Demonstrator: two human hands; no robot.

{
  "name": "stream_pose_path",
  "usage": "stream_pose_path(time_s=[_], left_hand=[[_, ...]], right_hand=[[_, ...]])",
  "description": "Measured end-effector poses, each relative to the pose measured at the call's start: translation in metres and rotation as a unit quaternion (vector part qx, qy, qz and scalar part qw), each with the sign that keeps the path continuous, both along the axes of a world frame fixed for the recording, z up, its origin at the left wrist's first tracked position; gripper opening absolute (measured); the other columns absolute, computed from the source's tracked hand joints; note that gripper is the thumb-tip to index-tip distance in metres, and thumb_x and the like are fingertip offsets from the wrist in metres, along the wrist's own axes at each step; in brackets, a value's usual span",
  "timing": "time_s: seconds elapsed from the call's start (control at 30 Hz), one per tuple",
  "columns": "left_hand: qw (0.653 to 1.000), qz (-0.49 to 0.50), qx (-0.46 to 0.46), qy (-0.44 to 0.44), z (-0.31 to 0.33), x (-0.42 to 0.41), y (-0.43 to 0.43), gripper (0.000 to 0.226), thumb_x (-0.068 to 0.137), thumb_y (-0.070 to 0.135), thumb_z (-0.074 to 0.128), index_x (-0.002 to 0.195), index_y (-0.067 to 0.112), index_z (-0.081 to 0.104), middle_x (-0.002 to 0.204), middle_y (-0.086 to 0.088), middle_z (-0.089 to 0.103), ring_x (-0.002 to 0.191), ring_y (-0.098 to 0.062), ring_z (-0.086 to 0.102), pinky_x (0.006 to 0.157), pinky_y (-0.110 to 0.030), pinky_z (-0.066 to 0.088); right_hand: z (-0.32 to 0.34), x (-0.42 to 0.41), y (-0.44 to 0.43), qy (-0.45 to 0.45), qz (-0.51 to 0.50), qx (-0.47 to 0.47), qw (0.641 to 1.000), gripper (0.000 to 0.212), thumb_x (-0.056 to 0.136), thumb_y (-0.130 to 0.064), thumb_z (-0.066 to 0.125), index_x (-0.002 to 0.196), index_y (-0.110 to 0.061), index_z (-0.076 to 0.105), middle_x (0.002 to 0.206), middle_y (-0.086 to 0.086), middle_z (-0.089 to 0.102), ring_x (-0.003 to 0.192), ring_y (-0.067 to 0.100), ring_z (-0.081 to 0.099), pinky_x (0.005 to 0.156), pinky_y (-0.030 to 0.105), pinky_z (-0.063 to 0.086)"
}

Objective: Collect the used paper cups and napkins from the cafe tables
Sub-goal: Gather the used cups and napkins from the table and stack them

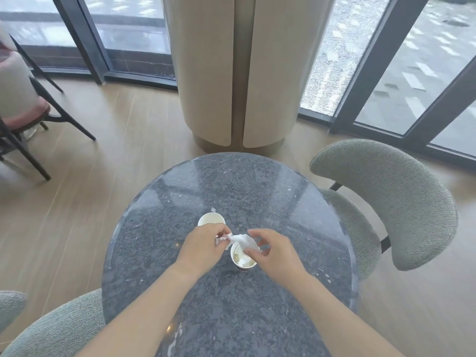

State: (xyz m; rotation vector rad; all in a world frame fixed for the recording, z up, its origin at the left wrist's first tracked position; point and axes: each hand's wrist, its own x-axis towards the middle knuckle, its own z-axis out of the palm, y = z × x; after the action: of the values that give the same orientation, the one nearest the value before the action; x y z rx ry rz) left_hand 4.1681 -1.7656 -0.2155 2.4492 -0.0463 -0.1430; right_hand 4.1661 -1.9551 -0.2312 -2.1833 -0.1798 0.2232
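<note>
Together, left hand (203,243) and right hand (275,251) pinch one napkin (243,240) — above a cup (243,258).

The one view comes from a wide-angle camera worn on the person's head. It faces forward and steeply down from the near edge of a round stone table (231,186), which fills the lower middle. Both forearms enter from the bottom edge, and the left hand (203,246) and right hand (277,253) sit close below the lens, near enough to show creases in the napkin (243,240) they pinch. Farther off the view takes in a beige column (231,73), window frames (378,60) bowed by the lens, and a grey-green chair (386,191) at right.
</note>
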Motion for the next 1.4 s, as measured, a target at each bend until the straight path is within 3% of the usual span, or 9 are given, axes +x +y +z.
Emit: stream_pose_path(time_s=[0.1, 0.2, 0.33, 0.5, 0.63, 0.8, 0.9, 1.2, 1.4], left_hand=[[0.999, -0.008, -0.034, 0.012, 0.002, -0.001, -0.01, 0.003, 0.084, 0.031, 0.062, 0.086, 0.03, 0.065, 0.079, 0.014, 0.066, 0.067, -0.004, 0.059, 0.068, -0.023, 0.047], [0.999, -0.009, -0.035, 0.004, 0.001, -0.003, -0.015, 0.005, 0.084, 0.034, 0.062, 0.082, 0.031, 0.065, 0.068, 0.02, 0.061, 0.061, 0.003, 0.054, 0.059, -0.016, 0.039], [1.0, -0.015, -0.009, -0.002, -0.001, -0.005, -0.017, 0.006, 0.084, 0.034, 0.062, 0.08, 0.03, 0.065, 0.061, 0.023, 0.053, 0.06, 0.006, 0.049, 0.056, -0.011, 0.031], [1.0, 0.0, -0.028, -0.004, -0.006, -0.003, -0.023, 0.005, 0.084, 0.024, 0.062, 0.087, 0.026, 0.065, 0.078, 0.016, 0.061, 0.069, 0.0, 0.051, 0.062, -0.011, 0.035], [0.998, -0.039, -0.037, 0.039, -0.01, -0.002, -0.026, 0.033, 0.082, 0.014, 0.063, 0.114, 0.024, 0.058, 0.103, 0.006, 0.059, 0.087, -0.011, 0.056, 0.084, -0.025, 0.047], [0.993, -0.099, 0.01, 0.065, -0.021, -0.006, -0.021, 0.041, 0.086, 0.015, 0.058, 0.125, 0.023, 0.051, 0.123, 0.005, 0.053, 0.113, -0.012, 0.05, 0.095, -0.022, 0.037], [0.992, -0.102, 0.013, 0.076, -0.025, -0.009, -0.018, 0.04, 0.087, 0.017, 0.056, 0.126, 0.024, 0.05, 0.125, 0.005, 0.053, 0.114, -0.011, 0.049, 0.097, -0.022, 0.037], [0.991, -0.105, 0.038, 0.075, -0.036, -0.009, -0.013, 0.044, 0.087, 0.018, 0.056, 0.128, 0.024, 0.045, 0.127, 0.005, 0.049, 0.118, -0.012, 0.047, 0.099, -0.028, 0.039], [0.995, -0.09, 0.027, 0.035, -0.044, -0.007, -0.008, 0.037, 0.086, 0.013, 0.055, 0.121, 0.025, 0.051, 0.123, 0.009, 0.051, 0.113, -0.009, 0.05, 0.095, -0.026, 0.041]], right_hand=[[0.005, 0.001, -0.001, -0.016, 0.009, -0.018, 1.0, 0.023, 0.08, -0.029, 0.068, 0.103, -0.03, 0.064, 0.092, -0.024, 0.058, 0.087, -0.01, 0.05, 0.07, 0.005, 0.039], [0.005, 0.0, -0.006, -0.017, -0.01, -0.038, 0.999, 0.005, 0.083, -0.027, 0.066, 0.087, -0.025, 0.066, 0.084, -0.013, 0.063, 0.078, -0.002, 0.053, 0.067, 0.012, 0.039], [0.001, -0.004, -0.014, -0.023, -0.011, -0.071, 0.997, 0.005, 0.084, -0.027, 0.065, 0.08, -0.024, 0.066, 0.076, -0.014, 0.06, 0.074, 0.001, 0.052, 0.065, 0.016, 0.036], [0.0, -0.001, -0.012, -0.043, -0.022, -0.105, 0.993, 0.007, 0.085, -0.023, 0.063, 0.087, -0.02, 0.069, 0.086, -0.002, 0.059, 0.08, 0.014, 0.054, 0.071, 0.026, 0.041], [0.0, 0.003, -0.012, -0.059, -0.045, -0.099, 0.992, 0.017, 0.082, -0.012, 0.062, 0.098, -0.018, 0.064, 0.094, -0.005, 0.058, 0.083, 0.011, 0.054, 0.072, 0.022, 0.041], [-0.004, 0.005, -0.007, -0.04, -0.043, -0.102, 0.993, 0.022, 0.082, -0.008, 0.059, 0.102, -0.018, 0.059, 0.095, -0.009, 0.054, 0.088, 0.011, 0.052, 0.072, 0.021, 0.037], [-0.009, 0.006, -0.004, -0.02, -0.034, -0.13, 0.991, 0.008, 0.085, -0.016, 0.059, 0.09, -0.021, 0.061, 0.096, -0.008, 0.06, 0.091, 0.012, 0.054, 0.072, 0.024, 0.04], [-0.025, 0.012, 0.005, -0.014, 0.015, -0.176, 0.984, 0.012, 0.085, -0.016, 0.057, 0.09, -0.022, 0.066, 0.091, -0.008, 0.066, 0.095, 0.013, 0.049, 0.073, 0.027, 0.042], [-0.04, 0.017, 0.007, 0.037, 0.127, -0.173, 0.976, 0.026, 0.089, -0.015, 0.052, 0.112, -0.019, 0.064, 0.119, 0.001, 0.062, 0.111, 0.02, 0.053, 0.092, 0.026, 0.039]])
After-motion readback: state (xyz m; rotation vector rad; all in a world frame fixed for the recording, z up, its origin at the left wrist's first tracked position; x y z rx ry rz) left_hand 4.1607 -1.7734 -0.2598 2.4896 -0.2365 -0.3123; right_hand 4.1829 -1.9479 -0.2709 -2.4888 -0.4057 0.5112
